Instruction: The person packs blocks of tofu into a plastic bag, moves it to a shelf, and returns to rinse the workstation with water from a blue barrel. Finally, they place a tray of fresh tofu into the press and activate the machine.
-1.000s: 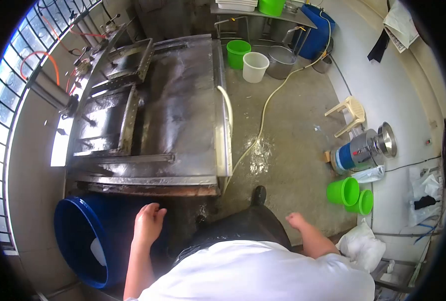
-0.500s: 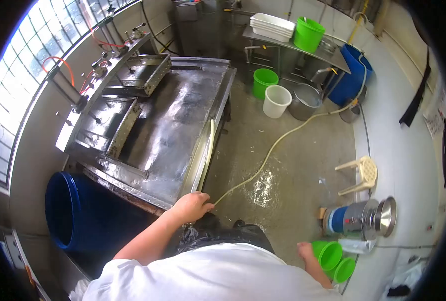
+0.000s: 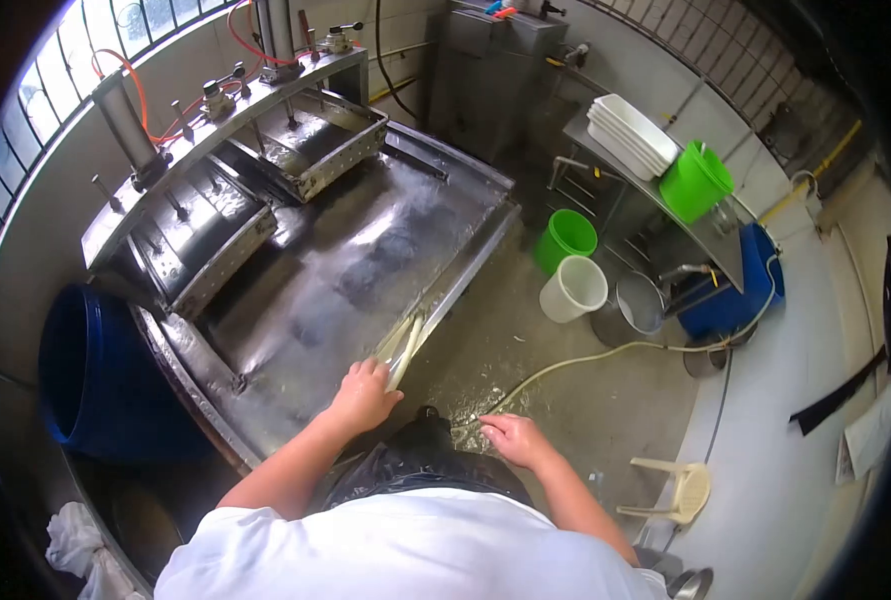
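My left hand (image 3: 363,397) is at the near edge of the wet metal table (image 3: 315,300), fingers apart and pointing forward, thumb out to the right. Just right of it, a pale hose (image 3: 405,352) lies along the table's edge channel. Over the floor, my right hand (image 3: 510,438) has its fingers curled together, its fingertips beside the hose line; whether they grip the hose is hidden. Two perforated metal frames (image 3: 227,262) sit under the press bar (image 3: 205,130) on the table.
A blue barrel (image 3: 70,370) stands at the left. Green bucket (image 3: 568,238), white bucket (image 3: 573,290) and metal pot (image 3: 633,305) stand on the wet floor. A side table (image 3: 700,235) bears white trays (image 3: 630,135). A beige stool (image 3: 687,492) is at the right.
My right hand has come in from the far lower right to beside the hose. My left hand has moved slightly left and forward, away from the hose. The view has turned and shifted.
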The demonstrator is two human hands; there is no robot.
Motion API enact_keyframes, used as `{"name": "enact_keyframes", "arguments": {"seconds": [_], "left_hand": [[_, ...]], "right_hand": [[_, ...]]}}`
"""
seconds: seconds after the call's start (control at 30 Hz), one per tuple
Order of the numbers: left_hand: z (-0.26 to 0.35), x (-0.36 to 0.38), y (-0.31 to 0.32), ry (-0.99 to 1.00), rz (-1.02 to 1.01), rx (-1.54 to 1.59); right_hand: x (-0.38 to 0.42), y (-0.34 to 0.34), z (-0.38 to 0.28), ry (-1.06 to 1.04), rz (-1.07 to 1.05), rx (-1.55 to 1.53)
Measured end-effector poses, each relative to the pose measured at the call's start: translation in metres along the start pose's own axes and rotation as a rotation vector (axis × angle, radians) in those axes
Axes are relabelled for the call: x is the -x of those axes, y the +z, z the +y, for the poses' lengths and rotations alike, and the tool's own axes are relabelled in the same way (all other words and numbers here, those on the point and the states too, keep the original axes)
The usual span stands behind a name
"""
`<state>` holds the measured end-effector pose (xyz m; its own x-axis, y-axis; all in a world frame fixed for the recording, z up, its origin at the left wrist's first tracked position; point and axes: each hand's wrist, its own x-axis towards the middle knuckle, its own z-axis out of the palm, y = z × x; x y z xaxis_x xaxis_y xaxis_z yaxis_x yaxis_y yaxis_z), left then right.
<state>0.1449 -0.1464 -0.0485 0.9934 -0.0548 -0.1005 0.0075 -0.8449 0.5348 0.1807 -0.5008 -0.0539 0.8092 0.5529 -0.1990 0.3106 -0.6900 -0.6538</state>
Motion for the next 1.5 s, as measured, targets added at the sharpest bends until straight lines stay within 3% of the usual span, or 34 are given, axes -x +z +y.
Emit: {"name": "enact_keyframes", "arguments": {"seconds": [0.03, 0.1, 0.27, 0.33, 0.4, 0.5, 0.63, 0.7, 0.73, 0.87, 0.9, 0.93, 0.97, 1.0, 1.07, 1.1, 1.17, 1.23, 1.27, 1.3, 1.33, 1.4, 1.43, 1.5], "left_hand": [[0.001, -0.015, 0.006, -0.037, -0.036, -0.011], [0.002, -0.047, -0.002, -0.135, -0.176, -0.004], [-0.021, -0.072, -0.015, -0.244, -0.096, 0.062], [-0.026, -0.075, -0.019, -0.336, 0.035, 0.077], [-0.032, -0.087, -0.023, -0.423, 0.061, 0.123], [-0.043, -0.12, -0.024, -0.525, 0.196, 0.081], [-0.062, -0.208, -0.06, -0.549, 0.42, -0.005], [-0.071, -0.266, -0.097, -0.538, 0.515, -0.058], [-0.074, -0.296, -0.118, -0.56, 0.528, -0.127], [-0.117, -0.392, -0.18, -0.664, 0.507, -0.311], [-0.129, -0.404, -0.189, -0.681, 0.51, -0.31], [-0.14, -0.413, -0.195, -0.739, 0.421, -0.276], [-0.148, -0.418, -0.198, -0.796, 0.331, -0.239], [-0.151, -0.422, -0.197, -0.816, 0.331, -0.23], [-0.149, -0.419, -0.197, -0.801, 0.312, -0.261], [-0.151, -0.421, -0.204, -0.822, 0.315, -0.264], [-0.146, -0.42, -0.201, -0.824, 0.281, -0.239], [-0.144, -0.421, -0.194, -0.834, 0.336, -0.325], [-0.145, -0.421, -0.195, -0.815, 0.398, -0.43], [-0.144, -0.42, -0.202, -0.756, 0.584, -0.51], [-0.13, -0.418, -0.226, -0.693, 0.678, -0.536], [-0.107, -0.422, -0.25, -0.75, 0.576, -0.358], [-0.105, -0.417, -0.247, -0.722, 0.634, -0.385], [-0.096, -0.4, -0.232, -0.715, 0.668, -0.454]], "right_hand": [[-0.015, -0.011, 0.009, -0.015, -0.011, 0.003], [-0.042, -0.033, 0.036, 0.17, -0.013, -0.112], [-0.124, -0.079, 0.064, 0.197, -0.017, -0.033], [-0.173, -0.09, 0.062, 0.175, -0.069, -0.009], [-0.224, -0.085, 0.05, 0.058, -0.156, -0.107], [-0.313, -0.082, 0.012, -0.269, -0.398, 0.057], [-0.448, -0.093, -0.048, -0.58, -0.597, 0.072], [-0.528, -0.111, -0.079, -0.741, -0.532, 0.181], [-0.568, -0.128, -0.107, -0.724, -0.524, 0.185], [-0.78, -0.198, -0.184, -0.868, -0.218, 0.116], [-0.862, -0.218, -0.193, -1.305, 0.141, 0.345], [-0.908, -0.256, -0.216, -1.25, 0.319, 0.258], [-0.956, -0.277, -0.237, -0.867, 0.33, -0.172], [-1.02, -0.3, -0.247, -0.857, 0.585, -0.066], [-1.046, -0.334, -0.293, -0.422, 0.384, -0.375], [-1.113, -0.295, -0.3, -0.768, 0.534, -0.299], [-1.057, -0.237, -0.345, -0.765, 0.484, -0.026], [-1.009, -0.206, -0.368, -0.813, 0.456, 0.039], [-1.023, -0.195, -0.356, -0.883, 0.504, 0.011], [-1.04, -0.183, -0.343, -0.953, 0.552, -0.013], [-0.999, -0.187, -0.333, -0.925, 0.535, -0.085], [-0.908, -0.198, -0.314, -0.872, 0.505, -0.234], [-0.878, -0.197, -0.289, -1.098, 0.642, -0.261], [-0.785, -0.187, -0.253, -0.934, 0.56, -0.465]]}}
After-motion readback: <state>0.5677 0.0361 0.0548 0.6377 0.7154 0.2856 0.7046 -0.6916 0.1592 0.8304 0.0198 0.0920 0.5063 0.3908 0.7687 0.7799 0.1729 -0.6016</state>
